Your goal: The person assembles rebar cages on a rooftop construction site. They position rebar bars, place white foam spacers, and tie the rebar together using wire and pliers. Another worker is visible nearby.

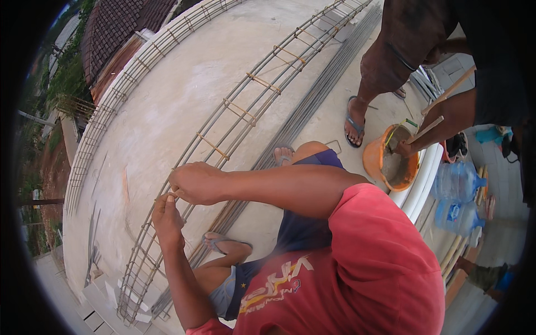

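Observation:
A long rebar cage [240, 111] with rusty stirrups lies on the concrete slab [184, 84]. My right hand [192, 181] is closed over a bar of the cage near its lower part. Just below it, my left hand [166, 216] pinches a thin piece of tie wire [174, 194] against the same joint. The two hands touch at the fingertips. What lies under the right fingers is hidden. My red shirt [357, 268] and bent knees in blue shorts fill the lower right, with my sandalled foot [223, 243] beside the cage.
A bundle of straight rebars [312, 100] runs alongside the cage. Another person [424, 33] stands at the upper right, holding wooden sticks in an orange bucket of mortar [388, 162]. White pipes [421, 184] and two water bottles [458, 195] lie right. A second cage [128, 78] lines the slab edge.

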The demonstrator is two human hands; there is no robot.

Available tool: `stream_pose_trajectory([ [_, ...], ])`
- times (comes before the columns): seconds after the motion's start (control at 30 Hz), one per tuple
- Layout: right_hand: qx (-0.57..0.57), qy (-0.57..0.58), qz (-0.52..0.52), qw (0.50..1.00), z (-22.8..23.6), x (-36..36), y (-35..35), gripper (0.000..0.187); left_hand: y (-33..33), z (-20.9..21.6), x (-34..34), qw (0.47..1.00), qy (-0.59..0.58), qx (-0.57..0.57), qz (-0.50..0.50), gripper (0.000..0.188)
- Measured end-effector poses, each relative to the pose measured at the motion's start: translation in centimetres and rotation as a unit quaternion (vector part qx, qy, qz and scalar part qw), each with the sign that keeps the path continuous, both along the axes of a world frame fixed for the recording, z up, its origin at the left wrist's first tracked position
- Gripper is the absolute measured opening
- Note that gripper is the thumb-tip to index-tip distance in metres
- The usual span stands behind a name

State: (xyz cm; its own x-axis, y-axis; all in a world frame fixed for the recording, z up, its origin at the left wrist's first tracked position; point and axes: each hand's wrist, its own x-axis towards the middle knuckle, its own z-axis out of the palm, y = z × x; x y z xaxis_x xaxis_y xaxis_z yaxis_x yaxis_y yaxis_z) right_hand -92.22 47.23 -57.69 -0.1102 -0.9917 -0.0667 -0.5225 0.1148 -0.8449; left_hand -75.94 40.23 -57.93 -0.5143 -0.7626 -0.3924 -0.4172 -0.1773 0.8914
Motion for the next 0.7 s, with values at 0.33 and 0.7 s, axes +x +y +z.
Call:
stream_pose_trajectory([
  [0.33,-0.244,0.18,0.037,0.952,0.5,0.3,-0.9,0.01,-1.8,0.7,0.5,0.99,0.03,0.136,-0.014,0.02],
  [0.7,0.108,-0.073,-0.08,0.988,0.5,3.3,-0.8,0.009,-2.1,-0.8,3.0,0.995,0.09,-0.038,-0.013,0.03],
])
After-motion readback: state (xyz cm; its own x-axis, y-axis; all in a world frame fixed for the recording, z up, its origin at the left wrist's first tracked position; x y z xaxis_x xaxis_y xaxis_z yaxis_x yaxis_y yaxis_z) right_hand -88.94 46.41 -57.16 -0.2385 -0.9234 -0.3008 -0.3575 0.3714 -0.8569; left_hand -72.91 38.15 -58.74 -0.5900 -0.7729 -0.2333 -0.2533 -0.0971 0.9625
